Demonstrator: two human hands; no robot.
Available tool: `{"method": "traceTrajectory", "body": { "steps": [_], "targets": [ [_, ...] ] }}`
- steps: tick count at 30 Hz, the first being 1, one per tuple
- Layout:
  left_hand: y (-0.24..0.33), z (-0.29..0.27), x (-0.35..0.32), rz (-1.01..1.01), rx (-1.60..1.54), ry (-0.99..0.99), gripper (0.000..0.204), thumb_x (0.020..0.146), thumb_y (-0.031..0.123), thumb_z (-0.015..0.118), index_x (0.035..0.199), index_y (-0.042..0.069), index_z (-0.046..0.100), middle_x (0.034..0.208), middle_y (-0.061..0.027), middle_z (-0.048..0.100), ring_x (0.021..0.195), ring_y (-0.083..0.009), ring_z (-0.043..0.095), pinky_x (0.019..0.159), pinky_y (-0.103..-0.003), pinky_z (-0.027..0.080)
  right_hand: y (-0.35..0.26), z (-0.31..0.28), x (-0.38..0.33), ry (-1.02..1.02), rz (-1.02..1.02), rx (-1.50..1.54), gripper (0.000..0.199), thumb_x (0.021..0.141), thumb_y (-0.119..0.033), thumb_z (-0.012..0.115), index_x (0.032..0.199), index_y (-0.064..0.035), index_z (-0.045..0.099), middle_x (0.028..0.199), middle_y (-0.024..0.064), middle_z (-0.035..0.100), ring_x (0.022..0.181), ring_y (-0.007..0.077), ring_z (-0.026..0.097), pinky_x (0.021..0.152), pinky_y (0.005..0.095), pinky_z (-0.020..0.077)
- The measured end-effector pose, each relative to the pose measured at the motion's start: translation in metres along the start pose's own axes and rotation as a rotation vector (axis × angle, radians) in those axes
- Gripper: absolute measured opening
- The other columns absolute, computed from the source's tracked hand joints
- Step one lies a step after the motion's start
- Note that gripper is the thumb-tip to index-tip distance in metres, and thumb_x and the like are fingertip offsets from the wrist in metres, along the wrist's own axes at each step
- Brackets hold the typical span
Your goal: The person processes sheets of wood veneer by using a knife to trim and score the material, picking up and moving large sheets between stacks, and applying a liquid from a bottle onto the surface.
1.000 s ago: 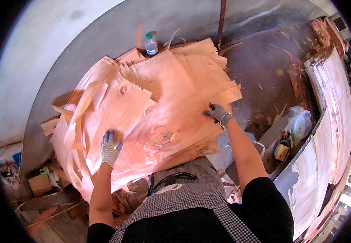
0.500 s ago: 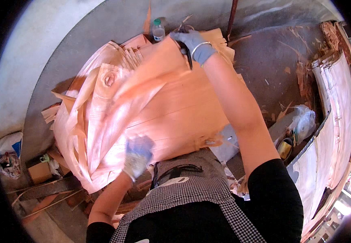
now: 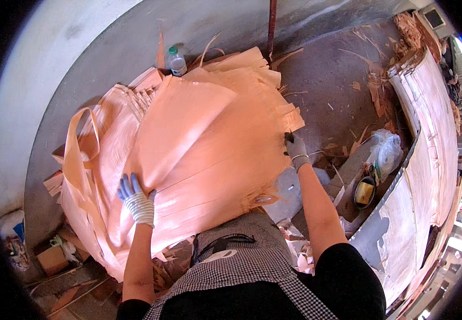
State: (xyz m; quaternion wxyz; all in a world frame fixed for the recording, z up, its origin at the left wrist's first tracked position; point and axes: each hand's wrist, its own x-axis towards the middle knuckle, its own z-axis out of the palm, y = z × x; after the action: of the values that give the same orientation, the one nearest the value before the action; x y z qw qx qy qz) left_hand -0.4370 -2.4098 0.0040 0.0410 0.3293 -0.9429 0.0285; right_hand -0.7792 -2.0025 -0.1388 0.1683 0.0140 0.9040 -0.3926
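A checked apron [image 3: 241,264] borders the near side of the veneer stack [image 3: 231,165], a broad fan of thin, overlapping sheets. The left hand [image 3: 135,200], gloved with blue-grey fingers and a striped cuff, is laid palm down on the left part of the stack; its fingers are extended and no grip on any item is visible. The right hand [image 3: 297,148], gloved in grey, is positioned at the right edge of the stack with fingers partly bent; a dark item [image 3: 287,137] shows at the fingertips, and whether it is gripped cannot be determined. A wedge-shaped sheet [image 3: 185,117] lies on top of the stack, its narrow lower end beside the left hand. A curled veneer strip [image 3: 71,154] loops along the left edge. Beyond the far edge, a green-capped bottle [image 3: 177,65] stands upright near the grey wall [image 3: 215,32]
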Motion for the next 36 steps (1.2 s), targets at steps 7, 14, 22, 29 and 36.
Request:
{"method": "traceTrajectory", "body": {
  "steps": [7,14,22,29,36],
  "targets": [
    [-0.007,0.005,0.007,-0.028,0.02,-0.22,0.08,0.066,0.022,0.074,0.134,0.004,0.036,0.137,-0.0187,0.037,0.125,-0.0356,0.036,0.104,-0.05,0.027,-0.058,-0.006,-0.024,0.114,-0.293,-0.208,0.026,0.082,-0.022,0.054,0.103,-0.0096,0.063,0.095,0.0151,0.062,0.087,0.0331,0.06,0.076,0.0408,0.0479],
    [-0.047,0.007,0.018,-0.248,-0.296,-0.236,0.046,0.08,0.014,0.061,0.124,0.005,0.05,0.115,-0.0208,0.057,0.103,-0.0362,0.055,0.09,-0.04,0.043,-0.155,0.023,0.062,0.073,-0.753,-0.371,0.022,0.081,-0.017,0.055,0.102,-0.0145,0.062,0.105,0.0108,0.06,0.096,0.0311,0.057,0.081,0.0396,0.048],
    [-0.062,-0.058,0.032,-0.292,-0.243,-0.098,0.034,0.086,0.018,0.056,0.119,0.013,0.057,0.1,-0.0202,0.062,0.088,-0.0349,0.062,0.075,-0.04,0.048,-0.231,0.102,0.137,-0.267,-0.834,-0.703,0.029,0.084,-0.018,0.052,0.113,-0.0146,0.055,0.114,0.0112,0.055,0.1,0.0326,0.055,0.085,0.0411,0.0451],
    [-0.073,-0.104,0.044,-0.346,-0.168,-0.118,0.031,0.085,0.02,0.057,0.116,0.012,0.059,0.094,-0.0202,0.063,0.086,-0.0363,0.062,0.074,-0.042,0.048,-0.252,0.083,0.12,-0.392,-0.989,-0.821,0.019,0.086,-0.022,0.049,0.092,-0.0087,0.061,0.098,0.0157,0.061,0.093,0.0315,0.058,0.079,0.0429,0.0461],
    [-0.123,-0.147,0.046,-0.308,-0.169,0.078,0.03,0.085,0.023,0.058,0.112,0.011,0.06,0.087,-0.0206,0.064,0.079,-0.0361,0.063,0.069,-0.041,0.049,-0.33,-0.011,0.054,-0.239,-1.068,-1.017,0.021,0.085,-0.023,0.048,0.094,-0.0087,0.06,0.093,0.0151,0.064,0.089,0.0321,0.061,0.076,0.0439,0.0473]
  ]
}}
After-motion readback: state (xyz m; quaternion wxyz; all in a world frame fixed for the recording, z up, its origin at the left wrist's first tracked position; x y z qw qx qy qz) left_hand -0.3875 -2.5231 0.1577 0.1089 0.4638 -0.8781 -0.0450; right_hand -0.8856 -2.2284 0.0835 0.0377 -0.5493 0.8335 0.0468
